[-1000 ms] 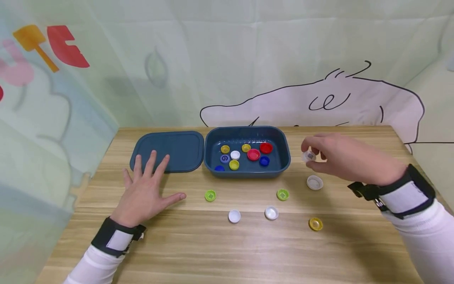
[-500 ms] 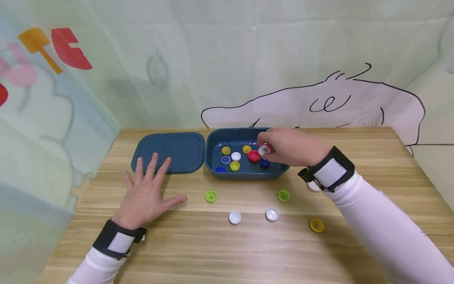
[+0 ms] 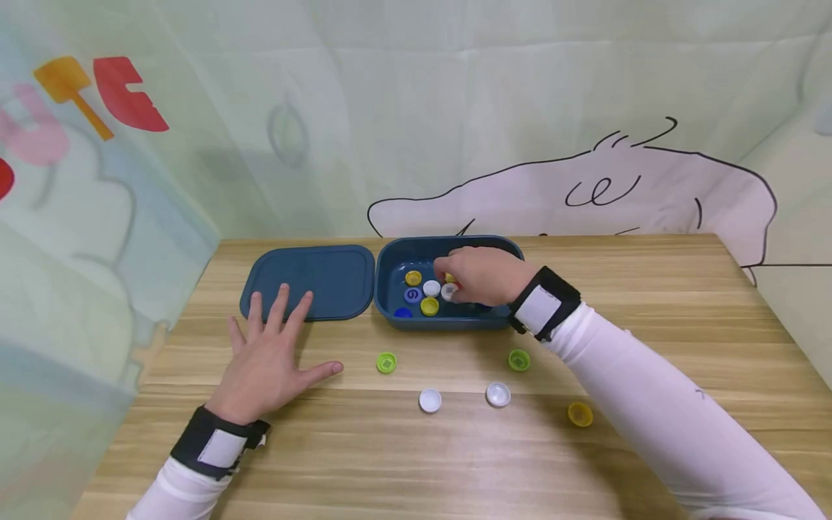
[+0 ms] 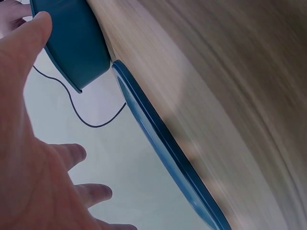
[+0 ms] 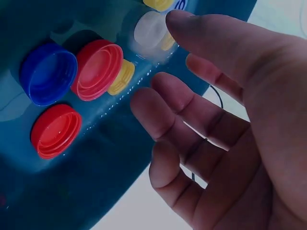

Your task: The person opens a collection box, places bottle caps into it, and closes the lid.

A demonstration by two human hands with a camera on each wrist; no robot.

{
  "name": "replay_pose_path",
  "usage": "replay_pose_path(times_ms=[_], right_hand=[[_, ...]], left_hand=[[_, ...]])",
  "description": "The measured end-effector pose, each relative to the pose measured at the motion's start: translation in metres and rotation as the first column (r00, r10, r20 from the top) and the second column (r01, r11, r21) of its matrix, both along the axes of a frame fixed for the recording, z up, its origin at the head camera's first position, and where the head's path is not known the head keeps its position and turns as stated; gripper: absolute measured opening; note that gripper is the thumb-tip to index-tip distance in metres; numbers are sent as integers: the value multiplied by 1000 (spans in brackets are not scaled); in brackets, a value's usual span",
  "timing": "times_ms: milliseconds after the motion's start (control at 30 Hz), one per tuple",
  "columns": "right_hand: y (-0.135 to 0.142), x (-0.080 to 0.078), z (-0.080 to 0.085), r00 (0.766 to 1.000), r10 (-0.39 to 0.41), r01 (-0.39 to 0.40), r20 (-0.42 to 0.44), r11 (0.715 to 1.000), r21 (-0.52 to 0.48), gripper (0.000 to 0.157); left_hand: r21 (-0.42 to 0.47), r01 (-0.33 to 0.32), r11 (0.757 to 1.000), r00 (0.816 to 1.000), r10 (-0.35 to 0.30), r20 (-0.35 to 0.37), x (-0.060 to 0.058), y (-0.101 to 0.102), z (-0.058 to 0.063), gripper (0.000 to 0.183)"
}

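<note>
My right hand (image 3: 490,274) is over the blue box (image 3: 442,324), its thumb and fingers apart. A translucent white bottle cap (image 3: 450,292) sits just below the fingertips; in the right wrist view this cap (image 5: 149,29) is blurred beside the thumb tip. Red caps (image 5: 98,69), a dark blue cap (image 5: 48,74) and a yellow cap (image 5: 122,76) lie in the box. Others there include a white cap (image 3: 432,288) and a purple cap (image 3: 412,295). My left hand (image 3: 263,368) is spread with fingertips over the near edge of the flat blue lid (image 3: 318,271), holding nothing.
In front of the box lie two green caps, one on the left (image 3: 386,362) and one on the right (image 3: 518,360). Nearer are two white caps, left (image 3: 430,400) and right (image 3: 497,394), and a yellow cap (image 3: 580,414). A printed cloth (image 3: 416,108) hangs behind the table.
My right hand has moved left from the table's right side into the box with the translucent cap, and its fingers have let go. The forearm now hides a white cap. My left hand stays put.
</note>
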State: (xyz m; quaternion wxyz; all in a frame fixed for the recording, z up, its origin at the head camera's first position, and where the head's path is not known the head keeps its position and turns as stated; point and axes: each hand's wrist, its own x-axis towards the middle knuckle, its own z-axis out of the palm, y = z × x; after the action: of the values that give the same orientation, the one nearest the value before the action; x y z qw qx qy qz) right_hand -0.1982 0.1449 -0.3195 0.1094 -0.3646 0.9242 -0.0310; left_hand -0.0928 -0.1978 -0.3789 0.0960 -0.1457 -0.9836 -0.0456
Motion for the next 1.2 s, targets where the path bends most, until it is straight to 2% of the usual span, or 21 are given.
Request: replay_pose_path(times_ms=[167,367,567,800,1033,1200], right_hand=[[4,3,2,1000,-18,18,-8,1000,0,33],[19,10,15,997,-60,58,-44,998,-37,35],[43,27,36,986,-119,112,-118,992,-65,37],[85,49,53,968,-202,188,-148,976,-107,39],[128,65,47,960,-232,215,-157,969,-118,43],[151,75,32,953,-288,281,-93,956,-81,50]], left_hand=[[-1,0,1000,1000,-1,-7,0,-1,-1,105],[3,3,1000,1000,-3,-2,0,-1,-1,106],[4,6,1000,1000,-6,6,0,-1,0,106],[3,12,1000,1000,-12,-9,-1,0,2,105],[8,12,1000,1000,-12,-13,-2,0,2,106],[5,12,1000,1000,-12,-8,-3,1,1,106]])
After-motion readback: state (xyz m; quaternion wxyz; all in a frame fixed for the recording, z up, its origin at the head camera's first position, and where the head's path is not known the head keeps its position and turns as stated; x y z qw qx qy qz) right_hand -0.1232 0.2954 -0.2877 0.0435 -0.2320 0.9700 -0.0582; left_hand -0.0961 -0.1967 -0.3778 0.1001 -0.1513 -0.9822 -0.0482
